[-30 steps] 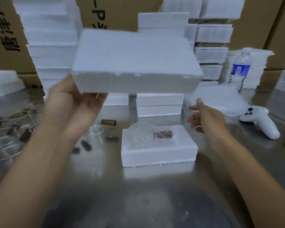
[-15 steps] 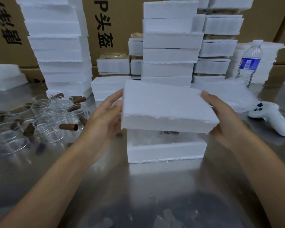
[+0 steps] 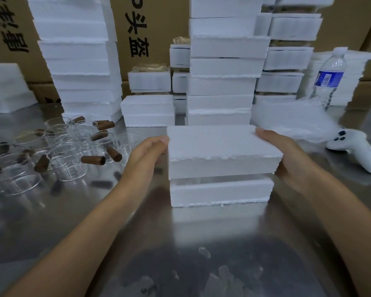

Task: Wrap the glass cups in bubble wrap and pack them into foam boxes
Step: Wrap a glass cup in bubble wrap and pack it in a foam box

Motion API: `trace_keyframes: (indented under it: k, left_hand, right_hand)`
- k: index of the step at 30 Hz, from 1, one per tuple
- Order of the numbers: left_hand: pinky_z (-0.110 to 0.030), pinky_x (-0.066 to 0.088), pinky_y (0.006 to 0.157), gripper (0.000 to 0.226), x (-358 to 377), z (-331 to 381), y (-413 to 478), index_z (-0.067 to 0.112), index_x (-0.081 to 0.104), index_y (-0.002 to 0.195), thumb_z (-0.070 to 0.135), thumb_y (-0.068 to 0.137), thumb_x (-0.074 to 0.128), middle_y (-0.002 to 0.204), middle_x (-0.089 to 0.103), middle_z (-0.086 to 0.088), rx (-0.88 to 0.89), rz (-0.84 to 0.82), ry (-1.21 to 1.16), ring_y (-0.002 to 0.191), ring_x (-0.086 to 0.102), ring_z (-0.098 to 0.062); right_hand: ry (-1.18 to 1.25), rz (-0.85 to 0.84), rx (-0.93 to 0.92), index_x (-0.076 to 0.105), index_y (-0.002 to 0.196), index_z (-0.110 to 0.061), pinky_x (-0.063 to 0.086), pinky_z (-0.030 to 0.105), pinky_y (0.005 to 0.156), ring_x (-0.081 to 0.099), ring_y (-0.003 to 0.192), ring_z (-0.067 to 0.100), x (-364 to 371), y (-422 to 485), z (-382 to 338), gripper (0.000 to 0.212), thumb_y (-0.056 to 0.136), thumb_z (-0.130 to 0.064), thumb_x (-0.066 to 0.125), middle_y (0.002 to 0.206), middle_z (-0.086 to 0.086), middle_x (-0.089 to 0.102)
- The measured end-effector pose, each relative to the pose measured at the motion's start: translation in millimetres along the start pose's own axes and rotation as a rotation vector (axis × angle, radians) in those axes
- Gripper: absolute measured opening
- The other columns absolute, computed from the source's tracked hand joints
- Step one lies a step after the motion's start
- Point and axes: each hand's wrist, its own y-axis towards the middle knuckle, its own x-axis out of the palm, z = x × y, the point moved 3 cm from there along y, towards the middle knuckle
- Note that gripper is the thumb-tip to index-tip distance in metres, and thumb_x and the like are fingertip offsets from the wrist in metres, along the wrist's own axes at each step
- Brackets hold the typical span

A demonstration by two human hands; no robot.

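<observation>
A white foam lid (image 3: 219, 148) hovers just above the lower foam box (image 3: 221, 192) on the metal table, a thin gap between them. My left hand (image 3: 147, 154) grips the lid's left end and my right hand (image 3: 287, 155) grips its right end. The wrapped cup inside the box is hidden under the lid. Several glass cups (image 3: 69, 159) with brown wooden handles crowd the table's left side. A sheet of bubble wrap (image 3: 291, 121) lies at the back right.
Tall stacks of foam boxes (image 3: 223, 67) stand behind, with another stack (image 3: 79, 58) at the back left. A water bottle (image 3: 328, 80) and a white controller (image 3: 356, 151) sit at the right. Cardboard cartons line the back.
The lid came down from high in my left hand. Both hands now hold it, and it has sunk closer to the open box, covering the wrapped cup.
</observation>
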Motion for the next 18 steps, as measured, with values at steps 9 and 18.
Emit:
trace_keyframes:
  k: [9,18]
  left_hand:
    - [-0.032,0.042,0.096,0.033,1.2,-3.6,0.3,0.031,0.066,0.103,0.037,0.075,0.049,0.108,0.07,0.006,0.014,-0.048,0.001,0.109,0.06,-0.016]
    - [-0.034,0.037,0.107,0.033,4.9,-1.7,-0.9,0.061,0.059,0.103,0.033,0.094,0.045,0.124,0.061,0.017,-0.018,-0.105,0.042,0.117,0.055,-0.005]
  right_hand:
    - [-0.074,0.023,-0.003,0.068,0.097,-0.017,0.052,0.019,0.058,0.069,0.073,0.012,-2.7,-0.6,0.3,0.023,0.085,-0.036,0.06,0.086,-0.002,0.074]
    - [-0.129,0.094,-0.001,0.068,0.1,-0.012,0.048,0.028,0.068,0.064,0.08,0.02,-0.9,-0.2,1.4,0.027,0.084,-0.033,0.063,0.093,0.006,0.07]
